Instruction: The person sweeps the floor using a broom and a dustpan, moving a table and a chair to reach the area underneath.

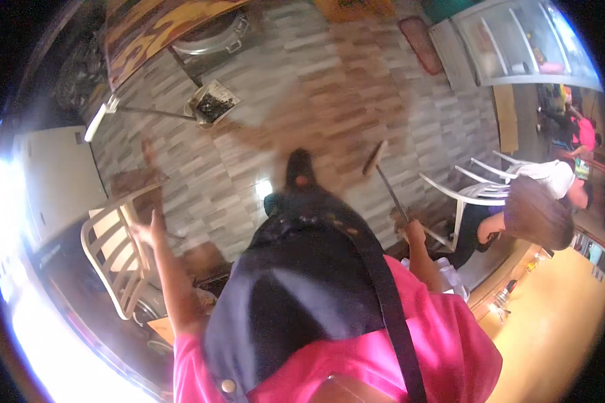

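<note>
My right hand (414, 232) is closed around the handle of a long-handled broom or brush (375, 158), whose narrow head rests on the tiled floor ahead of me to the right. My left hand (151, 232) is raised with its fingers apart, beside the seat edge of a pale wooden chair (112, 252); whether it touches the chair cannot be told. Farther off at the left, a long-handled dustpan (213, 106) with dark debris in it lies on the floor, its handle ending in a white grip (100, 118).
A white chair (464, 194) and a seated person (539, 211) are close at my right. A glass-fronted cabinet (514, 45) stands at the upper right, a white cabinet (55, 176) at the left. A cloth-covered table (156, 30) is at the upper left, a red-edged mat (421, 45) on the floor.
</note>
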`<state>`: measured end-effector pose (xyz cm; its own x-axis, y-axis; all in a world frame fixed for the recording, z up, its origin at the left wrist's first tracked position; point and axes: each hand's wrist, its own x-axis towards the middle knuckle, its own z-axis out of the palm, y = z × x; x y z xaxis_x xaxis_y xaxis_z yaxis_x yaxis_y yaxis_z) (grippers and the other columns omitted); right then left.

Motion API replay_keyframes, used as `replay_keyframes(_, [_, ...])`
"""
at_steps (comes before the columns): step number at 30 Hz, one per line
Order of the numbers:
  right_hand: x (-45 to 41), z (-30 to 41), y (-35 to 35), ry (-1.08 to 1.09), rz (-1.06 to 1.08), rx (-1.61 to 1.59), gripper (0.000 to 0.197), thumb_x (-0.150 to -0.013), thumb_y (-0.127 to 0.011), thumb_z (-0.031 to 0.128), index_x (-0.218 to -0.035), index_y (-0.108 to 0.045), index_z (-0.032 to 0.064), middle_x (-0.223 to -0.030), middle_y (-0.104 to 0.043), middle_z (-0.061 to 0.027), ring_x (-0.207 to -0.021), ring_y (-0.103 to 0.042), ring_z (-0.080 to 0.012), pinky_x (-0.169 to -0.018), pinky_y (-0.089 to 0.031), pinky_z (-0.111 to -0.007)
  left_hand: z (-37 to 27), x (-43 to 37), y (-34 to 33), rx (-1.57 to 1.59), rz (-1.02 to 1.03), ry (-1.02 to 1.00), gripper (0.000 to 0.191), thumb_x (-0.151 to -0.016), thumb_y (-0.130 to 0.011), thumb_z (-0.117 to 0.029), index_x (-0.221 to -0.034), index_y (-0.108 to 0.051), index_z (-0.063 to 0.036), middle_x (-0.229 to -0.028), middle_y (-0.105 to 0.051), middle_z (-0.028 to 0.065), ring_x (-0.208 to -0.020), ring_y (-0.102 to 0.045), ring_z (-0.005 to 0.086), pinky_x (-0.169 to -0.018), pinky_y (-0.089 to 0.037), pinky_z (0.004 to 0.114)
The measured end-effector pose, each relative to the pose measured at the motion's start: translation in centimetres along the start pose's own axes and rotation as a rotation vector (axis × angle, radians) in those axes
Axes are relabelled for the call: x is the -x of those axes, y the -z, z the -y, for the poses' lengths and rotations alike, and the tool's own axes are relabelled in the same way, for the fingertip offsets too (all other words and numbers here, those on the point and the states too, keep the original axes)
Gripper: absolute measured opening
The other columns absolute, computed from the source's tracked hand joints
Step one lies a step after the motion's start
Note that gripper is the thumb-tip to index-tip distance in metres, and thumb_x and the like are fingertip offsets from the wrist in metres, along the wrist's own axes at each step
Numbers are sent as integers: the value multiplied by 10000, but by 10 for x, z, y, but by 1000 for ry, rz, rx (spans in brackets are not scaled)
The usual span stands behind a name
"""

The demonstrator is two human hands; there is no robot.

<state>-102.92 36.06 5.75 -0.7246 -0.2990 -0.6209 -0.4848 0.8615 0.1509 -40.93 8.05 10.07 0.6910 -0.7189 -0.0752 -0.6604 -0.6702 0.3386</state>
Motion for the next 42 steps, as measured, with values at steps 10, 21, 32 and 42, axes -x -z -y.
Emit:
replay_keyframes(10, [-157, 95, -91, 735, 45, 292, 51, -635, -489, 90, -646, -527, 57, -645, -530, -106, -645, -535, -253, -523, -397, -359, -17, -72, -88, 474, 288, -288, 743, -543, -685, -158, -1187, -314, -148, -1192, -192, 192, -1072, -289, 291, -888, -293, 359])
replay_keyframes(21, [-122, 303, -11, 159, 143, -1046, 162, -723, -434, 213, -768, -482, 65, -575, -508, -79, -503, -476, -186, -443, -380, -320, -142, -132, -109, 627, 586, 22, 722, -609, -663, -131, -1201, -252, -73, -1058, -411, 189, -852, -497, 268, -646, -459, 357])
replay_keyframes(32, [3, 192, -40, -508, 499, -482, 297, -716, -432, 249, -843, -531, -1, -773, -555, -190, -707, -539, -337, -650, -418, -404, -122, -280, -138, 1210, 941, 511, 438, -737, -541, -266, -1106, -396, -80, -915, -528, 106, -701, -505, 189, -639, -434, 355])
replay_keyframes(42, [-116, 382, 12, 23, 110, -1022, 196, -698, -468, 172, -648, -510, -13, -524, -514, -138, -475, -523, -285, -460, -434, -335, -196, -240, -128, 894, 461, 343, 472, -758, -508, -349, -1075, -355, -34, -1025, -475, 109, -784, -485, 196, -623, -426, 287])
